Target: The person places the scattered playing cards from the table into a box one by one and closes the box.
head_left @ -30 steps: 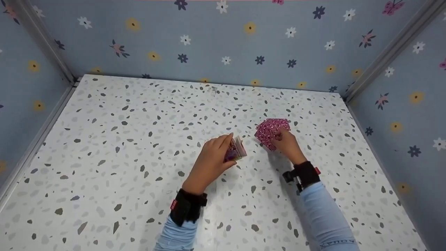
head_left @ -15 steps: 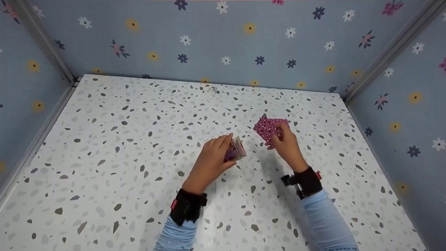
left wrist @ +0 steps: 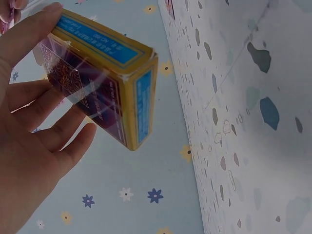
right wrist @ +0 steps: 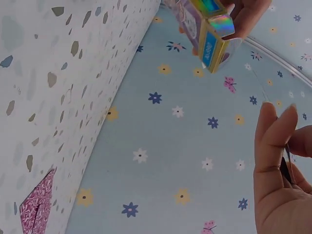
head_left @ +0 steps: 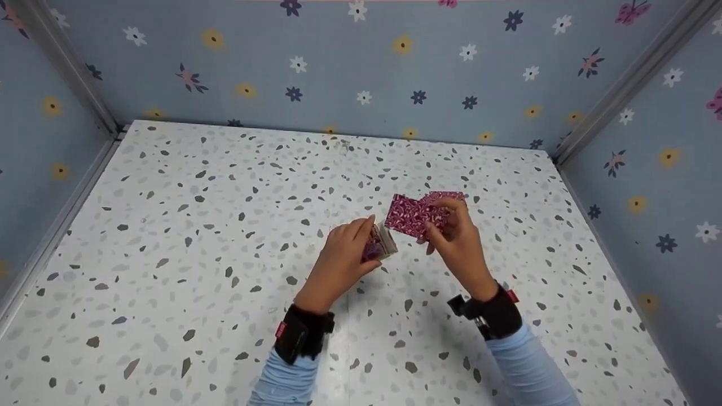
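Note:
My left hand grips a small playing-card box, gold-edged with blue labels and a dark purple face, above the table. The box's flap end points right in the head view; in the right wrist view a shiny flap stands out from it. Between thumb and fingers, my right hand pinches a playing card with a pink-and-white swirled back. Whether it is one card or several, I cannot tell. Behind that hand, more pink-backed playing cards lie overlapping on the table, partly hidden.
The white speckled table spreads around both hands. Blue flowered panels close off the back and both sides, with grey metal strips at the corners.
My right hand has lifted a playing card off those on the table and brought it left, closer to the box. The left hand keeps holding the box in place.

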A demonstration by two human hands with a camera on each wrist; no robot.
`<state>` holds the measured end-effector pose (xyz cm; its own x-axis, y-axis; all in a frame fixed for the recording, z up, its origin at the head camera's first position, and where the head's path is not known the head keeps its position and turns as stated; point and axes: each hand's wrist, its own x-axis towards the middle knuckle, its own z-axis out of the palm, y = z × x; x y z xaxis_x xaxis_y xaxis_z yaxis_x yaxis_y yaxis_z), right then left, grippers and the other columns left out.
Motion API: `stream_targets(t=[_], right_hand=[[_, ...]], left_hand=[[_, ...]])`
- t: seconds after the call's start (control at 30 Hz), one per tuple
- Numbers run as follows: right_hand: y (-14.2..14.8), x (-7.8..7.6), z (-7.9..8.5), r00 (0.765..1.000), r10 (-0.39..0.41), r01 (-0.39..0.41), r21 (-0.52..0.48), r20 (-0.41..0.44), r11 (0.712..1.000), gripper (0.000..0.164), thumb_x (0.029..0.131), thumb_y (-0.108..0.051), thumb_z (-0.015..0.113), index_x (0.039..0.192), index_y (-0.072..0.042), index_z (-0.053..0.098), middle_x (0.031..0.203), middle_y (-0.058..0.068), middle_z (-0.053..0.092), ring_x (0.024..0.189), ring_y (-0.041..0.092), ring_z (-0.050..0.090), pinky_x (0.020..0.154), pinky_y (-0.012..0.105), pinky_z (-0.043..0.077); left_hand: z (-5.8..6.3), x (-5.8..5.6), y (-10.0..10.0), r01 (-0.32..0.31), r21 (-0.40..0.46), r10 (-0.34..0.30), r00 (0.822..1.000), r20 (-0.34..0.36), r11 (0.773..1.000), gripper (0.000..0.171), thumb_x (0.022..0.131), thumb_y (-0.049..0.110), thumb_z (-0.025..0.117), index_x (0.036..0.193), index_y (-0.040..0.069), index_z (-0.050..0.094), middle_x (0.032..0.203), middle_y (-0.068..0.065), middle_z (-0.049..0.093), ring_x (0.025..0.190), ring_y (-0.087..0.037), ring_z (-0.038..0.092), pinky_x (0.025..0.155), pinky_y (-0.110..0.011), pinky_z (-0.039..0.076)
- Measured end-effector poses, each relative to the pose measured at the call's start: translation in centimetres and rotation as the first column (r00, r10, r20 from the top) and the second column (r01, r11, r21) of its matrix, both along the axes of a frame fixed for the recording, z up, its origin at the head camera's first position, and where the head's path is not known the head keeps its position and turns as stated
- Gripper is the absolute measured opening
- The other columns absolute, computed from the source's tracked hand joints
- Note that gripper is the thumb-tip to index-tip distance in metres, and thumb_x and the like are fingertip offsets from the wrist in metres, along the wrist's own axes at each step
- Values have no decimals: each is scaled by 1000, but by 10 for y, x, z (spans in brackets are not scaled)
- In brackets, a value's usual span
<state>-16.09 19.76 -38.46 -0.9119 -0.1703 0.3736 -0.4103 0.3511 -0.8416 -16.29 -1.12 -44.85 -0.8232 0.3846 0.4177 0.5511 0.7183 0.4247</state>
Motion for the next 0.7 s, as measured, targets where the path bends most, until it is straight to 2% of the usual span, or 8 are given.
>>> stream_targets(t=[0.13, 0.27, 0.4, 0.57, 0.7], right_hand=[[0, 1, -11, 1000, 22, -21, 67, -11, 998, 36, 88, 5, 57, 122, 5, 44, 69, 18, 62, 52, 20, 59, 46, 30, 51], [2, 0, -22, 999, 13, -7, 152, -41, 988, 36, 89, -1, 58, 123, -4, 48, 64, 9, 63, 50, 18, 58, 45, 27, 50], [2, 1, -23, 999, 27, -19, 188, -40, 982, 36, 89, -3, 59, 124, -7, 49, 63, 6, 62, 51, 17, 58, 44, 28, 50], [1, 4, -22, 1000, 27, -25, 222, -6, 975, 36, 89, -1, 59, 123, -5, 49, 62, 9, 61, 52, 24, 59, 45, 26, 50], [0, 6, -21, 999, 26, -32, 269, 29, 963, 34, 89, -3, 58, 122, -7, 50, 63, 9, 62, 52, 21, 59, 45, 25, 49]], left_hand=[[0, 0, 0, -3, -3, 3, 1000, -4, 1000, 78, 76, 32, 75, 139, 1, 40, 131, -12, 52, 117, -31, 51, 104, -44, 38], [0, 1, 0, -2, 7, 2, 1000, -16, 1000, 78, 76, 30, 76, 139, 1, 41, 131, -13, 52, 117, -31, 50, 104, -44, 37], [-1, 1, 0, 0, 14, 0, 999, -33, 1000, 77, 75, 28, 77, 138, 0, 41, 131, -14, 52, 117, -31, 50, 104, -45, 37], [0, 2, -1, -8, 2, 8, 999, -47, 1000, 77, 75, 31, 76, 138, 1, 42, 131, -13, 52, 117, -31, 50, 104, -45, 37], [1, 2, -2, -12, 0, 12, 999, -47, 1000, 77, 75, 31, 76, 138, 1, 42, 132, -12, 52, 116, -30, 51, 104, -45, 37]])
